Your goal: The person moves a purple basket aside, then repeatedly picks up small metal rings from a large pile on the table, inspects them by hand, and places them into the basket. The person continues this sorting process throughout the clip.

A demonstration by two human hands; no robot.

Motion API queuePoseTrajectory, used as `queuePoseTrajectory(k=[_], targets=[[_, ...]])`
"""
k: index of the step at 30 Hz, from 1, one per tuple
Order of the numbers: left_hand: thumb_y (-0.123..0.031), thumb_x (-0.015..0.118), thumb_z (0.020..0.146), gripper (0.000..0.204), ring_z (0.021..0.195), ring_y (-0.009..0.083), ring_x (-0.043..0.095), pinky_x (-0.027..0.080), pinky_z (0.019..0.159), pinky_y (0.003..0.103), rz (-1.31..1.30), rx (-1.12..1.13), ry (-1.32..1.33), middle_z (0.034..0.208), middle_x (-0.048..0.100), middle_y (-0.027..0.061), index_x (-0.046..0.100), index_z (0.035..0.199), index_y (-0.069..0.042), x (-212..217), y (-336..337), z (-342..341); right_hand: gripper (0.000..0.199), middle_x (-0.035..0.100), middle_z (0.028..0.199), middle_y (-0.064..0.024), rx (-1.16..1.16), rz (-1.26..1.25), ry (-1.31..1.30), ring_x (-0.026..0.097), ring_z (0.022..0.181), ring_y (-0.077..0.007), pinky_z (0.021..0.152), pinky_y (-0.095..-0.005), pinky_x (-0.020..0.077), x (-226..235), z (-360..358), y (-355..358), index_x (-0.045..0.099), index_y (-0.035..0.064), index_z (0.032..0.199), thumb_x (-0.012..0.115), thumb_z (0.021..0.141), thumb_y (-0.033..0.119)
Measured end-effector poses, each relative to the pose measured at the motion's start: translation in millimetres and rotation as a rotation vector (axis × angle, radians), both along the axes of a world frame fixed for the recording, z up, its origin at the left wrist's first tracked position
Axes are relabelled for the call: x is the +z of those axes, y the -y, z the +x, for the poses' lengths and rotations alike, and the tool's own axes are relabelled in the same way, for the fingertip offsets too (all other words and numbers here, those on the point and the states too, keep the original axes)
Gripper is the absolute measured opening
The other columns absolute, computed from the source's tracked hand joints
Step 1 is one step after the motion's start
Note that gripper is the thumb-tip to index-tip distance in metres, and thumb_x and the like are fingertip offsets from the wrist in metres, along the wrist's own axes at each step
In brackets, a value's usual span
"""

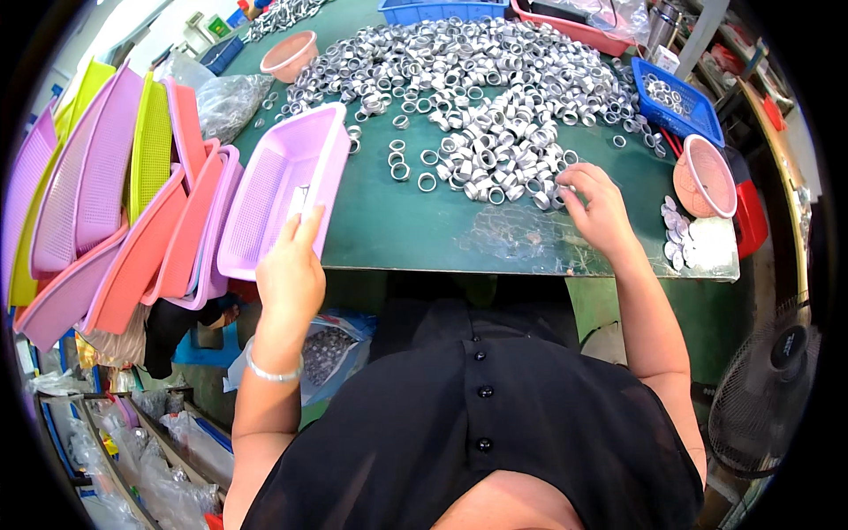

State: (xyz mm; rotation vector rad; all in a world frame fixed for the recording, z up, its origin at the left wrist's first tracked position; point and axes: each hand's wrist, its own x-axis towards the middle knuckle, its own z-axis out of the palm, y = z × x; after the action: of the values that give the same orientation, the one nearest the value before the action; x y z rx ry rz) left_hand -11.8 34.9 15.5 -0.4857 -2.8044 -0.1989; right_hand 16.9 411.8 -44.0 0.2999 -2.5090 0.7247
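My right hand (pixel 601 208) is at the near right edge of a heap of silver metal rings (pixel 499 159), thumb and fingers closed around a ring there. My left hand (pixel 290 274) reaches over the near rim of a purple plastic basket (pixel 247 234), its fingers pointing inward. A small whitish, shiny piece (pixel 300 198) shows just past those fingertips; whether they hold it is unclear. The basket sits at the left edge of the green table (pixel 389 234), and its bottom shows mesh holes. A few single rings (pixel 399 170) lie between basket and heap.
Nested purple, green and coral baskets (pixel 115 194) lean at the left. On the right stand a blue basket (pixel 678 102), a pink round basket (pixel 704 177) and flat metal discs (pixel 677 234). A fan (pixel 767 389) is at lower right, and a bag of small parts (pixel 327 353) is below the table.
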Motion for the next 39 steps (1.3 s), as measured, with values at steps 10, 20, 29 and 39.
queuePoseTrajectory(k=[10,20,29,39], targets=[[0.006,0.048,0.073,0.050,0.085,0.0379,0.059,0.050,0.069,0.039,0.003,0.095,-0.031,0.107,0.057,0.0213,0.054,0.120,-0.011,0.8,19.5,54.1,0.014,0.055,0.092,-0.0097,0.419,0.329,-0.110,0.054,0.090,-0.0288,0.076,-0.0370,0.0458,11.9,-165.8,112.9,0.059,0.0053,0.083,0.059,0.070,0.008],[0.003,0.052,0.070,0.053,0.073,0.0324,0.061,0.051,0.059,0.037,-0.004,0.052,-0.022,0.106,0.056,0.0186,0.052,0.122,-0.009,-13.0,19.3,24.2,0.031,0.043,0.126,-0.0109,0.509,0.630,-0.024,0.034,0.125,-0.0286,0.093,-0.0459,0.0335,-33.2,-294.7,237.9,0.059,0.0113,0.104,0.057,0.079,0.030],[0.005,0.054,0.069,0.050,0.070,0.0313,0.060,0.050,0.057,0.037,0.099,-0.040,0.070,0.100,0.055,0.0204,0.053,0.118,-0.008,-21.1,25.0,-0.4,0.018,0.057,0.097,-0.0063,0.391,0.995,0.177,0.052,0.101,-0.0225,0.083,-0.0352,0.0414,5.6,-293.5,163.5,0.065,0.0093,0.087,0.057,0.073,0.016],[-0.012,0.066,0.071,0.053,0.065,0.0265,0.059,0.049,0.053,0.034,0.140,-0.165,0.254,0.104,0.054,0.0152,0.049,0.121,-0.010,-12.2,46.0,-17.8,0.035,0.051,0.113,-0.0124,0.757,0.632,0.136,0.052,0.103,-0.0317,0.084,-0.0416,0.0458,10.4,-409.7,312.0,0.059,0.0109,0.106,0.061,0.076,0.029]])
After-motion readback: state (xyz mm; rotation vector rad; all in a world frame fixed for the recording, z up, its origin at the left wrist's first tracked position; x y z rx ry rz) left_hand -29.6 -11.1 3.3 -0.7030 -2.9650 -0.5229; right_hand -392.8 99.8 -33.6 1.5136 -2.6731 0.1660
